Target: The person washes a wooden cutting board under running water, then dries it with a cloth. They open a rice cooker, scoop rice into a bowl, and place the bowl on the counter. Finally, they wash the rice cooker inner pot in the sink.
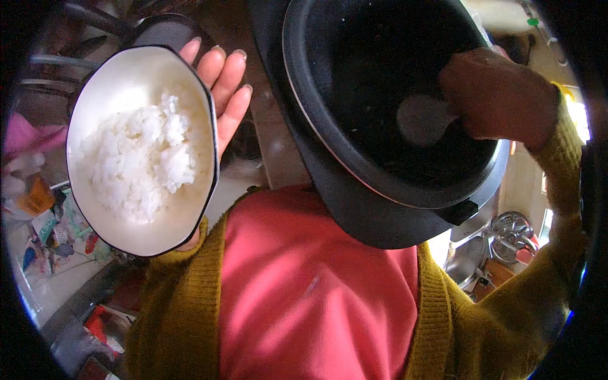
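On the left, my left hand (225, 78) supports a white dark-rimmed bowl (109, 95) from beneath, its fingertips extending past the bowl's right side. A mound of cooked white rice (137, 156) sits in the bowl. To the right is a black rice cooker (304, 123), with its dark inner pot (380, 90) facing up. A few white grains cling to the pot's wall. My right hand (498, 99) is closed in a fist over the pot's right side. From it extends a pale rounded blade, apparently a rice paddle (422, 118); its handle is hidden in my fist.
A dark pan (166, 34) lies behind the bowl. Mixed packages (61, 223) and a pink cloth (33, 137) occupy the far left. At the lower right are a metal sink (465, 261) and a round metal strainer (512, 232).
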A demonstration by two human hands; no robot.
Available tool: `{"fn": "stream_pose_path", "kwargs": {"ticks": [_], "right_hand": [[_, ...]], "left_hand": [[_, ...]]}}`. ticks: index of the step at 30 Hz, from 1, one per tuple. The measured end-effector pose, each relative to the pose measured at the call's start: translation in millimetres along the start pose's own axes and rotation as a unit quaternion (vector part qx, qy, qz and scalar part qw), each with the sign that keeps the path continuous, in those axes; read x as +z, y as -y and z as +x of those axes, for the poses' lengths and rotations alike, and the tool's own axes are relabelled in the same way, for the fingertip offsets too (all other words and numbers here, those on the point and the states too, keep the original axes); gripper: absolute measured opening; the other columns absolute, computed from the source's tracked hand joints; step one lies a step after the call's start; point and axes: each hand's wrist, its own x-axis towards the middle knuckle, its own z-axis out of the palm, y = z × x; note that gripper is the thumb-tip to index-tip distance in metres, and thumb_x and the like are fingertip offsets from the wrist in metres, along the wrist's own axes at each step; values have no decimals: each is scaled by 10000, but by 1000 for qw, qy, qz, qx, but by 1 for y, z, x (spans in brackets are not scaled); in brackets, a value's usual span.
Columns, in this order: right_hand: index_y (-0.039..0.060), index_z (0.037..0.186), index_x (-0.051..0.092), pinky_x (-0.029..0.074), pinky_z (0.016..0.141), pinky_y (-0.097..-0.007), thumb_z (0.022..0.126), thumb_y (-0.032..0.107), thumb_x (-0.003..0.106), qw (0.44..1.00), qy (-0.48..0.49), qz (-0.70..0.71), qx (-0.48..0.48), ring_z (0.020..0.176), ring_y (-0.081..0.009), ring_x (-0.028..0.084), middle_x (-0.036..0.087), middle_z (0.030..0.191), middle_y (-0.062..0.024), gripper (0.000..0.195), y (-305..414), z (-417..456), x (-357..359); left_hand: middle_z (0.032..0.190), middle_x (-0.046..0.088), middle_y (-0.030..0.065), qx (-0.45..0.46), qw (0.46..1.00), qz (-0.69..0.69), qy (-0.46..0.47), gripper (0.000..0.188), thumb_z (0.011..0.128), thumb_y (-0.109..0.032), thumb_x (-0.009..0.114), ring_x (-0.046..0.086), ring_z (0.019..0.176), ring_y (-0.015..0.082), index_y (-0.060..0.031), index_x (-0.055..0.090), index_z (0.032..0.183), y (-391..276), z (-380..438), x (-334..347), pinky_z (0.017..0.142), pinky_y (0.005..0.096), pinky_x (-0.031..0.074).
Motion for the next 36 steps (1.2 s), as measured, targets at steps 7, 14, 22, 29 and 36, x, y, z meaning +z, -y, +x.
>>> {"fn": "stream_pose_path", "kwargs": {"ticks": [7, 14, 22, 29, 36], "right_hand": [[62, 904, 655, 483, 781, -372, 878, 125, 581, 887, 200, 307, 283, 842, -268, 596, 578, 849, -122, 101, 28, 45, -25], [40, 1094, 585, 486, 748, -367, 840, 63, 567, 963, -222, -140, 57, 831, -240, 600, 586, 893, -123, 256, -39, 3, 22], [21, 1011, 578, 474, 562, -363, 755, 53, 573, 968, -89, -177, 153, 674, -259, 602, 553, 842, -99, 257, 1, 26, 34], [44, 931, 634, 468, 538, -316, 848, 60, 555, 966, -100, 228, 69, 603, -219, 596, 600, 663, -72, 116, -21, 8, 16], [-22, 1052, 587, 437, 569, -262, 856, -18, 534, 853, -371, 342, 131, 623, -120, 519, 560, 745, -65, 203, 40, -47, -51]], "left_hand": [[1517, 206, 203, 21, 998, -12, -58, 699, 959, -306, 424, 84, 1436, 302, 26, 82, 1471, 2, 2, 10, 1180, 436, 36], [1469, 290, 239, 35, 995, -18, -89, 704, 955, -324, 430, 164, 1419, 322, 2, 91, 1478, 7, 1, 10, 1173, 446, 76], [1423, 351, 264, 67, 988, 9, -141, 711, 949, -380, 431, 225, 1393, 357, 8, 139, 1469, 21, 0, 22, 1165, 457, 129], [1439, 347, 241, 76, 985, 3, -158, 653, 966, -397, 358, 220, 1399, 345, 12, 209, 1453, 31, 11, 32, 1173, 452, 110], [1448, 303, 268, 118, 963, 82, -226, 758, 939, -528, 372, 248, 1377, 388, 22, 226, 1439, 51, 18, 43, 1170, 467, 154]]}}
